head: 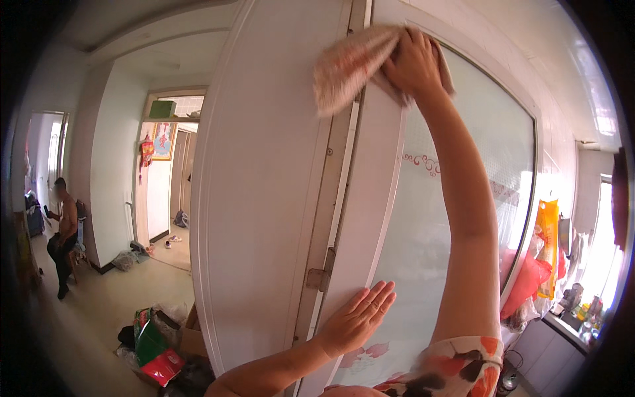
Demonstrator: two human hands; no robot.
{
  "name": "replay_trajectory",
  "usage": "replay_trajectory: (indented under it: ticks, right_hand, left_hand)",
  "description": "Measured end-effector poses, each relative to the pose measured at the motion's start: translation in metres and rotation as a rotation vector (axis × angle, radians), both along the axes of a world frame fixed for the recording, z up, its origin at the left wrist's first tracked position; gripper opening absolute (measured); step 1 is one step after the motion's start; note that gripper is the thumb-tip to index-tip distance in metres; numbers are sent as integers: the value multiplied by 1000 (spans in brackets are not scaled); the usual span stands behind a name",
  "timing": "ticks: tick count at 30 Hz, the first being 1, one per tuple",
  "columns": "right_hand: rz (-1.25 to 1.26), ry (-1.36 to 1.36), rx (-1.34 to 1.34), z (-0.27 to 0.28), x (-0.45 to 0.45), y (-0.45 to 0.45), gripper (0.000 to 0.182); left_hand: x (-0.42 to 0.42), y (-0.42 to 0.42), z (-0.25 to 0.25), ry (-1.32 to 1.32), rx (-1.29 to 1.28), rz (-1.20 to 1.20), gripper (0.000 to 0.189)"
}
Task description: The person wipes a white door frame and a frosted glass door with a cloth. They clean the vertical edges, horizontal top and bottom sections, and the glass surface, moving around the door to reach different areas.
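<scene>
High on the door, my right hand [415, 62] presses a pale cloth [347, 64] with reddish marks near the top of the white door frame [379, 134]. The cloth is blurred, and one end hangs out left across the door's hinge edge. Lower down, my left hand [358, 317] holds nothing; its palm lies flat by the frame and the frosted glass panel [407, 238], fingers stretched out. A metal hinge [317, 278] sits just above and left of that hand. Red scrollwork [421, 163] decorates the glass.
Left of the hinges stands a broad white panel [268, 188]. Bags [154, 342] and a cardboard box [195, 332] lie on the floor at lower left. A person [64, 233] sits farther off. Hanging bags [545, 248] and a cluttered counter [565, 330] are at right.
</scene>
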State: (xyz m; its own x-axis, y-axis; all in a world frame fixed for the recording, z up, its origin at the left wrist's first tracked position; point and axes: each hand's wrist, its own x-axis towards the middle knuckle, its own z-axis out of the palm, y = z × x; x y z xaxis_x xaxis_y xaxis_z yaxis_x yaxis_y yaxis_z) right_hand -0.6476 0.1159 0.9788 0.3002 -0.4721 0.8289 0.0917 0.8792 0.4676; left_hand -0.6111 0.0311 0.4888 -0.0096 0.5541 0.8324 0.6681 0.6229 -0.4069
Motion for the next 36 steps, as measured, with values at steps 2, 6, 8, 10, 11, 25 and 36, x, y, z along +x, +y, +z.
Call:
replay_trajectory:
  ticks: [2, 6, 8, 10, 11, 25, 36]
  right_hand:
    - [3, -42, -15, -33, -4, 12, 75]
    - [-41, -16, 7, 40, -11, 21, 57]
    - [-108, -102, -51, 63, -2, 4, 62]
    - [-325, -105, -84, 48, 29, -24, 64]
    - [-273, -107, -69, 37, 27, -22, 65]
    - [-109, -398, 161, -186, 46, -17, 67]
    - [-1, 31, 197, -150, -39, -137, 60]
  left_hand:
    - [-1, 5, -1, -30, -1, -34, 63]
    - [1, 7, -2, -26, -22, -92, 65]
    - [-1, 7, 0, -7, 0, -71, 66]
    - [-3, 5, -5, -25, 2, -62, 65]
    - [2, 4, -5, -102, -6, -140, 65]
    - [81, -115, -73, -457, 45, -359, 53]
    - [119, -214, -133, -744, 406, -179, 49]
